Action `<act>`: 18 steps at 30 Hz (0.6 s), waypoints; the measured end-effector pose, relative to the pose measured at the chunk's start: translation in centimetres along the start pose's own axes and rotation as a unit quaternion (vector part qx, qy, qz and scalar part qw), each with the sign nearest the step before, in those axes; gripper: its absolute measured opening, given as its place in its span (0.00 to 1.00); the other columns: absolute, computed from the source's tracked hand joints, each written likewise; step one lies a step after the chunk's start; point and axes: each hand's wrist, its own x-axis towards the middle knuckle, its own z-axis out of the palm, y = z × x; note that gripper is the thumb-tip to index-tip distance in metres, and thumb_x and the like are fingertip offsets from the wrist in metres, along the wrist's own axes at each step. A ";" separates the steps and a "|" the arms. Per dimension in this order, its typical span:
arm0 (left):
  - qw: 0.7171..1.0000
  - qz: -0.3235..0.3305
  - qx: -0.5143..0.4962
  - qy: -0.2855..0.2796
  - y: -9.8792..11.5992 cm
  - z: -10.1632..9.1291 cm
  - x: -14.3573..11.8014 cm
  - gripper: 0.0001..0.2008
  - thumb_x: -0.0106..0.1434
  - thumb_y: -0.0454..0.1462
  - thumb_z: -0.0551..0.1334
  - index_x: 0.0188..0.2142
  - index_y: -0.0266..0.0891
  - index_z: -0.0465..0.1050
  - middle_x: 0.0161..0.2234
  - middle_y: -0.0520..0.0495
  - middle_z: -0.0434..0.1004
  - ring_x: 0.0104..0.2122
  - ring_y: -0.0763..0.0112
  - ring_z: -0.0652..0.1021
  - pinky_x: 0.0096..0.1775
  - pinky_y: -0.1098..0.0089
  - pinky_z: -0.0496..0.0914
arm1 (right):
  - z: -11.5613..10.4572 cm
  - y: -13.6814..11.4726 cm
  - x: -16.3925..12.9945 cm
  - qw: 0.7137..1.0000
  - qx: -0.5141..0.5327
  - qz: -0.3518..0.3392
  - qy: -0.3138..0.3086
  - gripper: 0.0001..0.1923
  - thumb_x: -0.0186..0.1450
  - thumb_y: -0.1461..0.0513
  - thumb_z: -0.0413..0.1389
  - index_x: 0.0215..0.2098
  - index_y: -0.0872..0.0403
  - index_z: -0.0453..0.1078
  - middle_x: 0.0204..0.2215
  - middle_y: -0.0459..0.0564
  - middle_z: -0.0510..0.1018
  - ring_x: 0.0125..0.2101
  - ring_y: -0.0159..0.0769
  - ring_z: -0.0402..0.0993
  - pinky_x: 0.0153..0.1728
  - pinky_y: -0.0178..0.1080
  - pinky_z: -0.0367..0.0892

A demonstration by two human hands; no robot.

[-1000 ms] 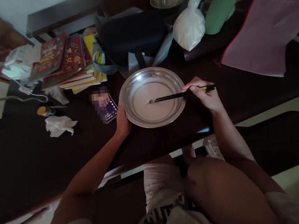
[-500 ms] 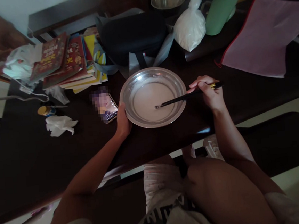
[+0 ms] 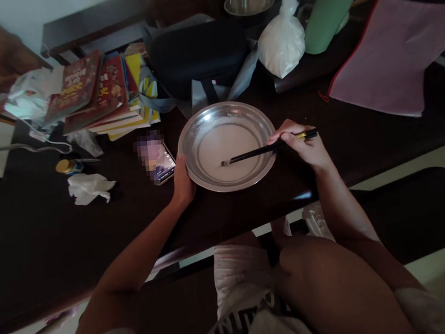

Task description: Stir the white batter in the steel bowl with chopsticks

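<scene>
Stirring in progress: right hand [image 3: 304, 147] holds a pair of dark chopsticks [image 3: 267, 149], grip closed around their upper ends, tips dipped into the pale liquid [image 3: 225, 154] inside the steel basin [image 3: 190, 144]. Left hand [image 3: 183, 183] rests against the near-left rim of the basin, fingers curled on the rim, grip closed on the basin edge to steady it.

Basin sits on the dark counter [image 3: 38, 240], close to its near edge, directly ahead of the person.

Around the basin:
- Just left of it: a phone [image 3: 160, 164], screen lit.
- Further left: a crumpled tissue [image 3: 88, 188] and a small yellow-capped jar [image 3: 65, 165].
- Behind and left: a stack of books [image 3: 99, 92].
- Directly behind: a black case [image 3: 197, 52].
- Behind and right: a tied plastic bag of white powder [image 3: 282, 45], a green cylinder [image 3: 328, 15], and a second small steel bowl [image 3: 249, 1].
- Far right: a pink folder [image 3: 388, 56].

Progress, judged: powder and liquid appear already combined, since the basin holds a thin, even, milky layer. Light is dim, so I cannot tell whether lumps remain; a faint residue shows on the basin's far inner wall. Mixing looks well along but not finished, as the chopsticks are in the liquid.
</scene>
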 end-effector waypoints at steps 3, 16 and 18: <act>1.000 -0.014 0.001 0.005 -0.2 -0.2 0.1 0.20 0.61 0.56 0.63 0.39 0.43 0.74 0.46 0.46 0.82 0.55 0.56 0.77 0.57 0.60 0.72 | 0.0 0.1 0.0 0.999 0.008 0.001 0.053 0.13 0.67 0.49 0.59 0.37 0.45 0.82 0.32 0.46 0.84 0.37 0.38 0.80 0.44 0.45 0.75; 1.000 0.013 0.022 -0.019 0.3 0.1 -0.2 0.19 0.64 0.56 0.61 0.41 0.45 0.74 0.43 0.48 0.81 0.51 0.58 0.78 0.55 0.59 0.72 | -0.1 0.1 -0.1 0.994 0.040 0.004 0.101 0.11 0.67 0.50 0.60 0.34 0.45 0.81 0.28 0.44 0.83 0.31 0.36 0.80 0.39 0.43 0.75; 1.000 0.015 0.012 -0.026 0.3 0.1 -0.2 0.19 0.64 0.56 0.61 0.42 0.46 0.74 0.44 0.48 0.81 0.52 0.58 0.78 0.56 0.60 0.72 | -0.1 0.1 -0.1 0.996 0.048 0.007 0.077 0.12 0.67 0.50 0.60 0.34 0.45 0.81 0.26 0.44 0.83 0.30 0.36 0.79 0.38 0.43 0.75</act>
